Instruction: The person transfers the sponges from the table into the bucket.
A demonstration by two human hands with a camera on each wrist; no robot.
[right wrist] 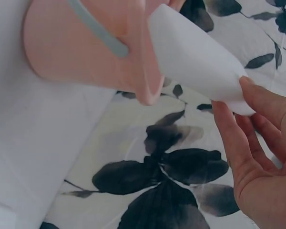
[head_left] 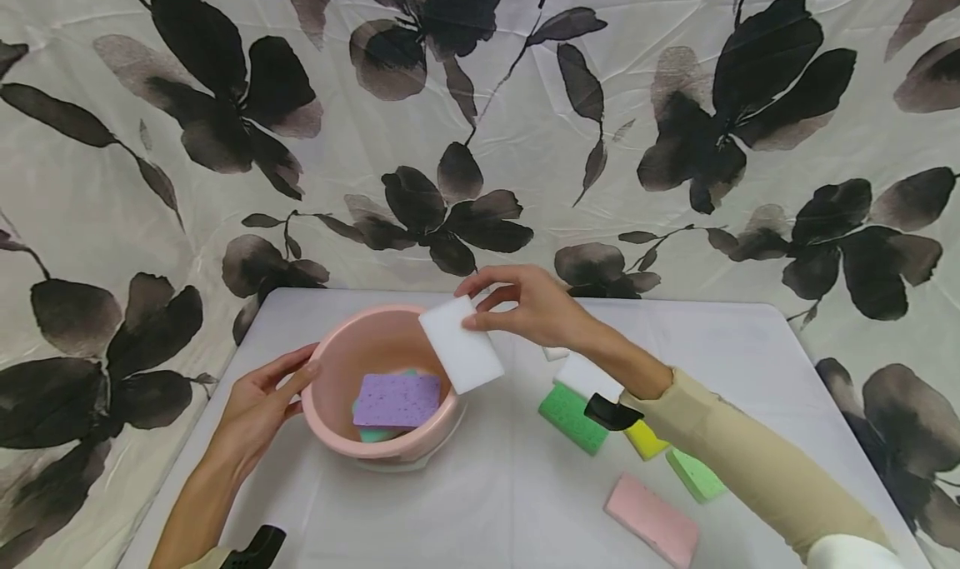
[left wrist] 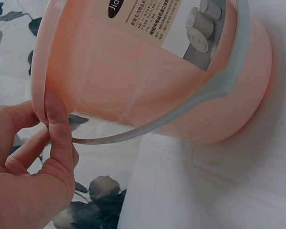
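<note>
A pink bucket (head_left: pixel 341 440) with a pale handle (left wrist: pixel 181 107) stands on the table, left of centre. My left hand (head_left: pixel 258 406) pinches its rim between thumb and fingers; the left wrist view shows this grip up close. Inside the bucket a purple sponge (head_left: pixel 397 400) lies over a green one (head_left: pixel 378 435), which is mostly hidden. Over the bucket's right rim, my right hand (head_left: pixel 525 302) pinches a white sponge (head_left: pixel 461 344) by its upper corner. In the right wrist view the white sponge (right wrist: pixel 195 57) slants beside the rim.
Right of the bucket lie a dark green sponge (head_left: pixel 573 419), a white one (head_left: pixel 588 376) partly under the right forearm, a yellow one (head_left: pixel 647 441), a light green one (head_left: pixel 696 473) and a pink one (head_left: pixel 651 519). A flower-patterned cloth (head_left: pixel 525 136) hangs behind the table (head_left: pixel 450 519).
</note>
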